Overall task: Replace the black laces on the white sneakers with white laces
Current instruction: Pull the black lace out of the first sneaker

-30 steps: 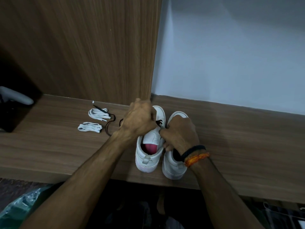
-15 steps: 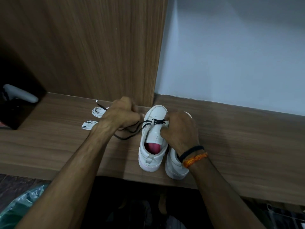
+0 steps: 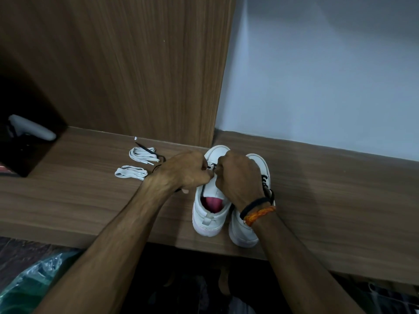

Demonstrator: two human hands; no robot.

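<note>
Two bundles of white laces point(image 3: 138, 163) lie on the surface point(image 3: 79, 200). Next, the left hand point(image 3: 184, 172) and right hand point(image 3: 238, 175) each pinch the soft, floppy black lace point(image 3: 212, 166) on the left sneaker point(image 3: 209, 214). Grab it near the holes.

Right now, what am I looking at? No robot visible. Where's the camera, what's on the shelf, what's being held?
No machine: a person's bare hands, filmed by one camera worn on the head, looking down. On the wooden ledge stand two white sneakers: the left sneaker and the right sneaker. The left hand and right hand both pinch the black lace near the left sneaker's toe. Two bundled white laces lie unused to the left.
</note>
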